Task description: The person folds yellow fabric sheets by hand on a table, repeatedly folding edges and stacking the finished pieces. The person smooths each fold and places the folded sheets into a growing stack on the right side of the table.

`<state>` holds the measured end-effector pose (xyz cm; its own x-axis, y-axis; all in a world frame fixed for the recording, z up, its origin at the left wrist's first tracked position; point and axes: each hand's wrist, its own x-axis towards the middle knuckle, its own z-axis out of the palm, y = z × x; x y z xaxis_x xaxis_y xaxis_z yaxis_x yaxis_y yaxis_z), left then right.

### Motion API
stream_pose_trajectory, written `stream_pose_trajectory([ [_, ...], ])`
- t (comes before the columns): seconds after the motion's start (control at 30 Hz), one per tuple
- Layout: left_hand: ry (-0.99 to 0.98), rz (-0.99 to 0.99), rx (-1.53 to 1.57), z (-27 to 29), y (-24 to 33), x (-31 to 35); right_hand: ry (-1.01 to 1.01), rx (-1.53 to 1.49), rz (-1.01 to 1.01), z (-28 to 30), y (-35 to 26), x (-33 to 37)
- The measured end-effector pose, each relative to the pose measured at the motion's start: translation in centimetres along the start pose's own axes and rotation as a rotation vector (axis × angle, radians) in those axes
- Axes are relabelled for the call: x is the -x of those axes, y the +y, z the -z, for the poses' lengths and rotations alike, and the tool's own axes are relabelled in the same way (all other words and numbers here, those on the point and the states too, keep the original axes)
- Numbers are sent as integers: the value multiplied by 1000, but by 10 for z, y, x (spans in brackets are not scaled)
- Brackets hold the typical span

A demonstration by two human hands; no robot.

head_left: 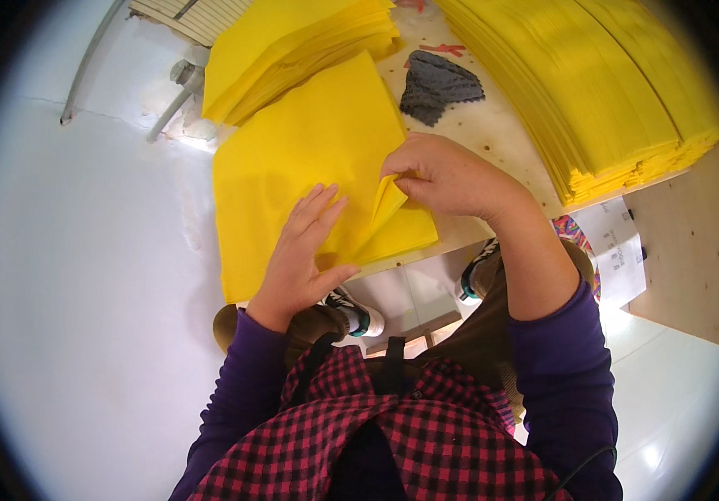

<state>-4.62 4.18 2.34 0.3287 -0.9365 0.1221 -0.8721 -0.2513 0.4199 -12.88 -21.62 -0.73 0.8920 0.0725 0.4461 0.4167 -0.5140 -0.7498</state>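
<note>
Hands (305, 250) on yellow sheet (309, 159)

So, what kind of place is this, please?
Probably a small workshop for hand-folding or packing. Large stacks of yellow sheets cover a plain plywood table, and the hands, left hand and right hand, fold one yellow sheet.

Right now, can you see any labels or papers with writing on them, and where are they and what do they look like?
White paper sheet: hangs off the wooden table's right front edge, under the big yellow stack; rectangular, white with small dark print, two dark clips on its right side.
Nothing else with print shows; no packages, signs or screens.
</note>
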Motion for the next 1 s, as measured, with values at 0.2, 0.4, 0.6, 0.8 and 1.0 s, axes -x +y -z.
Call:
stream_pose_trajectory([
  [0.2, -30, 10, 118, -15, 1, -19, -78, 32, -87, 4, -4, -1],
  [0.4, 36, 58, 172, -24, -3, -16, -4, 49, -62, 0, -4, -4],
  [0.6, 32, 102, 227, -25, -7, -12, 93, -57, -42, -5, -4, -5],
  [0.8, 27, 143, 310, -22, -8, -9, 84, -128, -205, -4, -10, -5],
  [1.0, 72, 291, 419, -24, -10, -3, 379, -155, -225, -5, 0, -2],
])
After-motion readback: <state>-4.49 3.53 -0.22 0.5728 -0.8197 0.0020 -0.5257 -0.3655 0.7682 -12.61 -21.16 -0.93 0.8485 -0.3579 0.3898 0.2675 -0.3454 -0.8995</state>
